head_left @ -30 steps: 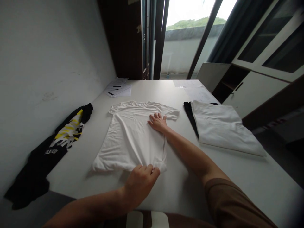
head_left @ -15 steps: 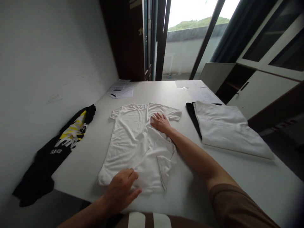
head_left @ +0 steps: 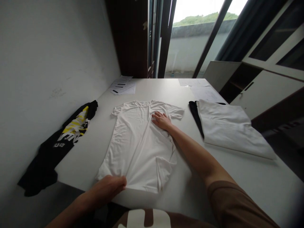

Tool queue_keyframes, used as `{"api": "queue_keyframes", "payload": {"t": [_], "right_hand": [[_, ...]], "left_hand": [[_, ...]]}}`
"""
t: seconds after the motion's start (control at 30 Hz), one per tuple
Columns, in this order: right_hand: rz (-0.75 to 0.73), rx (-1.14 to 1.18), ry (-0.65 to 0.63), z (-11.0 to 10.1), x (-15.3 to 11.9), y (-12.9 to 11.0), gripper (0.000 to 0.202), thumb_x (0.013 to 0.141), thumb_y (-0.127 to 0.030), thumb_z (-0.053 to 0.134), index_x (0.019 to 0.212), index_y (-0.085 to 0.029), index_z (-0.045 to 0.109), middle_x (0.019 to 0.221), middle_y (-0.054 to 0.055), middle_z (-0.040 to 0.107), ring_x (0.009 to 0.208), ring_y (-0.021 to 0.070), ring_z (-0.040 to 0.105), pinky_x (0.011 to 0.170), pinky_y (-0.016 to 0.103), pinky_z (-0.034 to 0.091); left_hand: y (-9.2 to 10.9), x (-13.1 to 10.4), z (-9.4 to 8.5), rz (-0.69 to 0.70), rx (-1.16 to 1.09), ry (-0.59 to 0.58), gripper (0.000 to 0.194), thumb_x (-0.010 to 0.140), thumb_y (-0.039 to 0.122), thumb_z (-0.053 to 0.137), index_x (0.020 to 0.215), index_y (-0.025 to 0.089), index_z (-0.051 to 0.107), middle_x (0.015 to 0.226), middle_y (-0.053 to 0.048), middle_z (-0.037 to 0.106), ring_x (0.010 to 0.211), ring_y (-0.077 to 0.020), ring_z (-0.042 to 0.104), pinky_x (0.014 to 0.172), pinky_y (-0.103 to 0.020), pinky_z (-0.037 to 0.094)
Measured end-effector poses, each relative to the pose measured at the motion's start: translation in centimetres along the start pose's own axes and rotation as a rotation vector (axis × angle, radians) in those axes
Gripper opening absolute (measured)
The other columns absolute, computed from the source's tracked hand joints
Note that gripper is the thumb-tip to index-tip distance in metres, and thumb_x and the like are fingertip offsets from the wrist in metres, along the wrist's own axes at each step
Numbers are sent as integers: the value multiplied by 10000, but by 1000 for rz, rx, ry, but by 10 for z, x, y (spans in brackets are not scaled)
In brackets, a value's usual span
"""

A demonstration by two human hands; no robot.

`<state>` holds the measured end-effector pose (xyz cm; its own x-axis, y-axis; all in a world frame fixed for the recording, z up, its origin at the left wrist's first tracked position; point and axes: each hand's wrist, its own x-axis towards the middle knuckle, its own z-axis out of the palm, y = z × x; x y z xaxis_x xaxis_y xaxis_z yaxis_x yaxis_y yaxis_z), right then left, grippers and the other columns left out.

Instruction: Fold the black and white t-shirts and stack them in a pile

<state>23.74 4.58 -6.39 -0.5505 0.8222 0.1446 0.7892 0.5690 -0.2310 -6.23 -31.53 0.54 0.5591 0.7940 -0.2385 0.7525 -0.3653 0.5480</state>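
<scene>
a white t-shirt lies spread on the counter, its neckline toward the far end and its hem toward the person. the left hand is closed with the near hem pinched in its fingers, and a long crease runs from there up toward the chest. the right hand is open and rests palm down on the upper chest, near the right sleeve. at the lower right corner the hem is folded over on itself.

to the left, a black garment with a yellow and white print lies along the wall. to the right is a folded white cloth, with black fabric showing beneath it. papers lie at the far left corner.
</scene>
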Motion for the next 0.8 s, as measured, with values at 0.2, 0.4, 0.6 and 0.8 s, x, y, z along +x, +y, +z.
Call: {"api": "queue_keyframes", "payload": {"t": [0.2,0.4,0.6,0.8], "right_hand": [[-115,132,52,-39,-31,-39,322,1038,-372,516,1256,-211,691,1308,120,656,1242,259,564,1092,406,380],[-437,368,-315,-73,-134,-93,382,921,-420,699,1251,-229,703,883,34,730,826,193,651,908,354,414],[-448,497,-542,-95,-197,-100,119,935,-222,658,1011,-224,749,779,-7,705,751,149,634,953,345,387],[-372,552,-515,-99,-218,-102,143,945,-216,641,1076,-210,698,959,41,662,859,168,612,806,282,474]], "left_hand": [[-2,-4,-23,10,-152,141,275,1041,399,463,896,207,596,809,0,615,734,-151,577,686,-248,422],[-38,4,-13,-58,351,563,303,1013,344,530,1284,223,593,1488,-141,488,1406,-325,426,1135,-489,400],[-55,24,-13,-39,570,481,518,1006,386,537,1495,227,475,1662,-134,294,1545,-360,235,1209,-592,320],[-59,60,-41,-37,525,498,498,1003,409,539,1463,216,537,1668,-120,297,1554,-342,232,1233,-565,309]]}}
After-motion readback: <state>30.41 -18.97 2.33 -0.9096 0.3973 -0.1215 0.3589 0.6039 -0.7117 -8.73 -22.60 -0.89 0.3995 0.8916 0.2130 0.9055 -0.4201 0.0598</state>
